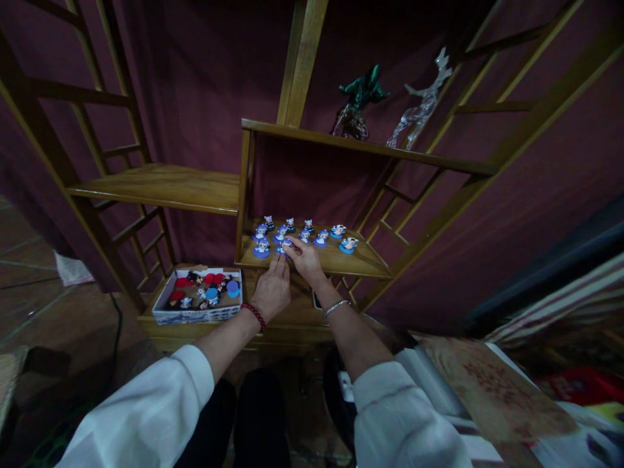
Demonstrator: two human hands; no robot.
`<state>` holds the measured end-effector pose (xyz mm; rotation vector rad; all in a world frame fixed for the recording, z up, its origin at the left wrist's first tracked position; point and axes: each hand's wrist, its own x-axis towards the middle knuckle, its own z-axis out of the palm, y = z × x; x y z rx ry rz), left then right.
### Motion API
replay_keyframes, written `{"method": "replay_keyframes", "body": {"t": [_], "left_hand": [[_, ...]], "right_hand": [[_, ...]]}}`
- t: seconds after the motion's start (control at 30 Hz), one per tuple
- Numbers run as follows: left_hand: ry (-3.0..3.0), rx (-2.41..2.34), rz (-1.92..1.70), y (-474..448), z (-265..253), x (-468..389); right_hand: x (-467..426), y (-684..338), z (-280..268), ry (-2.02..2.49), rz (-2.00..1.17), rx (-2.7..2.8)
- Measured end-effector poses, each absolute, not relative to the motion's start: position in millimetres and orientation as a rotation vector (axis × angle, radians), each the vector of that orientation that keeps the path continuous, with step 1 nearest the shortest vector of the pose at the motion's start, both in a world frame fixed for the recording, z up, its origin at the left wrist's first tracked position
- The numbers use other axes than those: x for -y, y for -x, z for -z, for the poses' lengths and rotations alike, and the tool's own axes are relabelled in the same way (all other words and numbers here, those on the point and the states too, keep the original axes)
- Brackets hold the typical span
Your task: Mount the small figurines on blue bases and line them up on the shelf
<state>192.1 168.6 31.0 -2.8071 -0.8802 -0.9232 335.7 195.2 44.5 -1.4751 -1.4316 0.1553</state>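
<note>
A small purple-and-white figurine [283,247] on a round base stands at the front of the low shelf [336,263]. The thumb and fingers of my right hand [306,261] pinch it from the right. From below, my left hand [273,287] has its fingers together at the figurine's base, by the shelf's front edge; its fingertips are partly hidden. Beside it is a matching purple figurine [262,247], with several more in a row behind. Farther back stand small dark-based figurines [290,225]. On the right are two blue-based figurines [348,245].
An open box [195,315] of jumbled figurines and colored bases sits at the left on the lower ledge. A phone-like object [316,299] lies partly under my right wrist. Above are a green statue [361,101] and a clear deer figure [422,107] on the upper shelf [312,135].
</note>
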Motion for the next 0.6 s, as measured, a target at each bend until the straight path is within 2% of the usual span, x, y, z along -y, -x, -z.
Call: {"method": "replay_keyframes", "body": {"t": [0.4, 0.6], "left_hand": [[2.856, 0.922, 0.875, -190, -34, -165], [2.843, 0.927, 0.848, -190, -36, -164]], "right_hand": [[-186, -331, -52, 1.567, -0.162, 1.475], [-183, -338, -45, 1.45, -0.211, 1.483]]}}
